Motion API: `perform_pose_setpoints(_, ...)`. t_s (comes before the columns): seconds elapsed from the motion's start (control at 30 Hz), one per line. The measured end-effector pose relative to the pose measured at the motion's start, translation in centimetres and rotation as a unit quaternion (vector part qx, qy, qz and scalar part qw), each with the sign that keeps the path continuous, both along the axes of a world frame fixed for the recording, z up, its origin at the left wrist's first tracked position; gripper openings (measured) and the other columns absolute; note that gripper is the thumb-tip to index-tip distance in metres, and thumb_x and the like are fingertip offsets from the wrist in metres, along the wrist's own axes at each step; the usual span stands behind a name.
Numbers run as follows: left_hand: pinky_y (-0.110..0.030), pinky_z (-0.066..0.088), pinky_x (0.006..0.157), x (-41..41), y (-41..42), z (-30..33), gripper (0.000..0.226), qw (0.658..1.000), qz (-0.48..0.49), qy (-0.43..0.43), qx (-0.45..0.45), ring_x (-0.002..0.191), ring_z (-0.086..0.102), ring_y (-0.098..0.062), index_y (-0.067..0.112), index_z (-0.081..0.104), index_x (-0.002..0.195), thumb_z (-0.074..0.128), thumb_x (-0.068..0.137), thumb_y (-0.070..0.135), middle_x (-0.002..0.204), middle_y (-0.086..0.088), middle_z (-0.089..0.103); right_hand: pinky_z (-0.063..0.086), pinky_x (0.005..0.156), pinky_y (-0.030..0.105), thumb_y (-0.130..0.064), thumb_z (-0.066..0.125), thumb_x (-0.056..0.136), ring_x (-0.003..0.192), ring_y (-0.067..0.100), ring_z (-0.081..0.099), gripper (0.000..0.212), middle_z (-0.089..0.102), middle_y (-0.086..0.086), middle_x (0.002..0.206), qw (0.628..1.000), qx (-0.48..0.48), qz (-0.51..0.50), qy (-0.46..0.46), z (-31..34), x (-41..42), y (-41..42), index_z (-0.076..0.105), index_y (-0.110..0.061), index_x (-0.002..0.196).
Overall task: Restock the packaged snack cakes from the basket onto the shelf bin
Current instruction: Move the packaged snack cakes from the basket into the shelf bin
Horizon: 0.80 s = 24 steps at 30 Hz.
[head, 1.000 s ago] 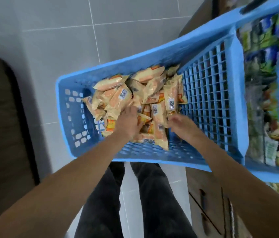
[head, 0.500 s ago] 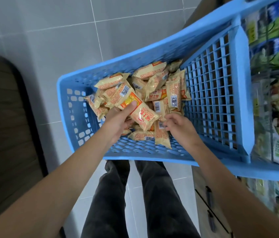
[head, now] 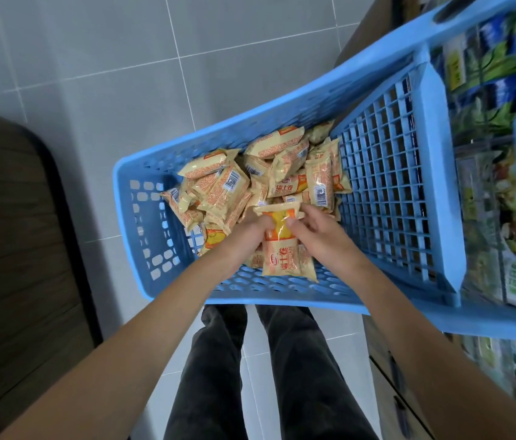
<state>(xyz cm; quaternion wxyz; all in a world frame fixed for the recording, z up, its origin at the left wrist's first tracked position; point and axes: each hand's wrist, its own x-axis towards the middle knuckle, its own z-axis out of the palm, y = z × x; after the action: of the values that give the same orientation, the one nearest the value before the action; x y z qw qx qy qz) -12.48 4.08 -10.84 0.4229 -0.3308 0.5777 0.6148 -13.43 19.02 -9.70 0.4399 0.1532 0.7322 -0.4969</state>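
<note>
Holding one snack cake packet between them, the left hand and right hand both pinch its upper end, fingers curled around the wrapper, just above the near floor of the blue basket. Behind it lies the pile of packets, heaped toward the basket's far side against the grid divider. Many remain there, so the restocking looks barely begun or only partway through; the pictures show no cakes in any shelf bin. To the right, the shelf carries other bagged goods, blurred. Grey floor tiles lie below.
</note>
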Motion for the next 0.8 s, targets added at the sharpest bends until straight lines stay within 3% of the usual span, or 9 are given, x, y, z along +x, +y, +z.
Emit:
perform_pose_setpoints(0.1,-0.038,0.048,0.087,-0.4,1.0,0.3,0.021,0.999,-0.025,0.005,0.036,0.089,0.056,-0.02,0.01,0.036,0.119,0.036,0.098,0.013,0.096,-0.007,0.056,0.053,0.062,0.022,-0.032,0.061,0.09,0.086,0.004,0.067,0.027,0.068,-0.012,0.102,1.0,-0.015,0.005,-0.004,0.0,-0.1,0.6,0.053,-0.034,0.116)
perform_pose_setpoints(0.2,-0.023,0.05,0.071,-1.2,1.9,0.1,0.027,0.999,-0.014,0.026,0.043,0.086,0.055,-0.012,0.02,0.039,0.125,0.039,0.098,0.014,0.097,0.001,0.053,0.051,0.06,0.018,-0.023,0.066,0.086,0.079,0.002,0.068,0.022,0.07,-0.011,0.093,1.0,0.009,-0.029,0.008,-0.1,-0.4,1.7,0.055,-0.034,0.102)
perform_pose_setpoints(0.27,-0.014,0.046,0.074,-2.1,2.2,-1.4,0.029,0.994,-0.014,0.073,-0.079,0.093,0.055,-0.011,0.02,0.044,0.127,0.043,0.098,0.021,0.106,0.005,0.05,0.053,0.069,0.024,-0.02,0.068,0.084,0.082,0.006,0.067,0.022,0.069,-0.008,0.095,0.994,0.063,-0.089,0.03,-0.3,-0.6,2.7,0.054,-0.03,0.098)
perform_pose_setpoints(0.37,0.003,0.034,0.056,-3.4,2.6,-4.1,0.027,0.967,-0.008,0.141,-0.211,0.079,0.051,-0.005,0.017,0.049,0.121,0.051,0.094,0.02,0.107,0.004,0.05,0.055,0.072,0.032,-0.02,0.068,0.084,0.082,0.012,0.065,0.027,0.064,-0.01,0.09,0.974,0.129,-0.18,0.052,-0.5,-1.1,4.2,0.052,-0.022,0.106)
perform_pose_setpoints(0.4,0.001,0.036,0.061,-3.8,2.8,-5.2,0.028,0.967,-0.007,0.144,-0.211,0.085,0.053,-0.009,0.016,0.048,0.119,0.054,0.092,0.018,0.109,0.0,0.054,0.056,0.071,0.033,-0.02,0.068,0.085,0.082,0.014,0.065,0.033,0.062,-0.011,0.087,0.968,0.14,-0.199,0.054,-0.4,-1.3,4.6,0.049,-0.021,0.111)
perform_pose_setpoints(0.47,-0.025,0.044,0.093,-4.5,3.3,-6.9,0.042,0.973,-0.009,0.115,-0.2,0.111,0.051,-0.021,0.014,0.044,0.127,0.06,0.088,0.015,0.121,-0.007,0.056,0.057,0.063,0.028,-0.02,0.068,0.085,0.078,0.012,0.064,0.044,0.058,-0.013,0.085,0.961,0.154,-0.225,0.052,-0.5,-1.6,5.1,0.044,-0.022,0.122)
perform_pose_setpoints(0.53,-0.039,0.038,0.104,-4.9,3.7,-8.1,0.053,0.971,-0.021,0.102,-0.217,0.124,0.043,-0.025,0.014,0.042,0.133,0.063,0.085,0.015,0.127,-0.008,0.054,0.058,0.063,0.03,-0.019,0.068,0.085,0.074,0.009,0.062,0.05,0.056,-0.013,0.084,0.958,0.16,-0.231,0.052,-0.6,-1.7,5.5,0.042,-0.023,0.128)
perform_pose_setpoints(0.7,-0.034,0.047,0.092,-5.6,4.4,-9.1,0.038,0.962,-0.042,0.108,-0.246,0.111,0.055,-0.027,0.013,0.057,0.12,0.065,0.085,0.023,0.115,-0.007,0.064,0.058,0.068,0.03,-0.017,0.071,0.082,0.075,0.006,0.061,0.048,0.057,-0.012,0.087,0.953,0.146,-0.265,0.019,-0.4,-1.5,5.7,0.047,-0.024,0.123)
perform_pose_setpoints(0.8,-0.025,0.043,0.081,-4.3,3.9,-7.6,0.038,0.965,0.042,0.112,-0.234,0.104,0.058,-0.02,0.011,0.056,0.12,0.065,0.085,0.021,0.11,-0.002,0.063,0.058,0.077,0.029,-0.016,0.072,0.081,0.083,0.01,0.067,0.042,0.066,0.001,0.1,0.934,0.075,-0.344,-0.059,-0.1,-1.3,5.5,0.052,-0.016,0.119)
